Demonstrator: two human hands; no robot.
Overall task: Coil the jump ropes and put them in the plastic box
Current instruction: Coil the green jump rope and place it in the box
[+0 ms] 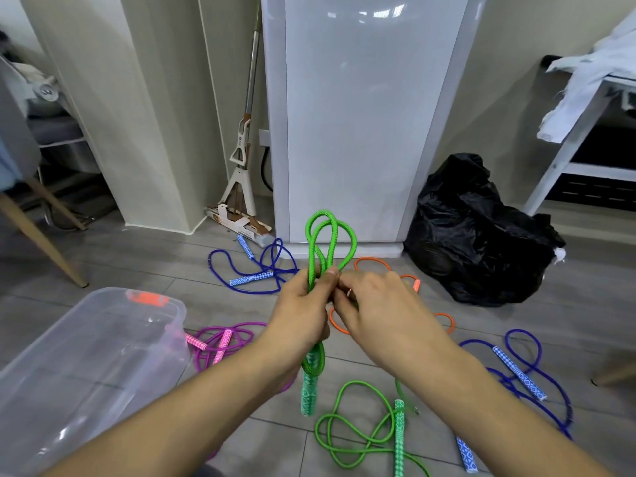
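My left hand [303,304] grips the braided green cord jump rope [325,242], looped above; my right hand [375,304] pinches it.

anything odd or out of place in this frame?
Mostly expected mess: purple, orange, two blue jump ropes lie loose on the floor, none in the plastic box. Left hand grips the green rope's loops; its tail trails on the floor. Nothing looks damaged.
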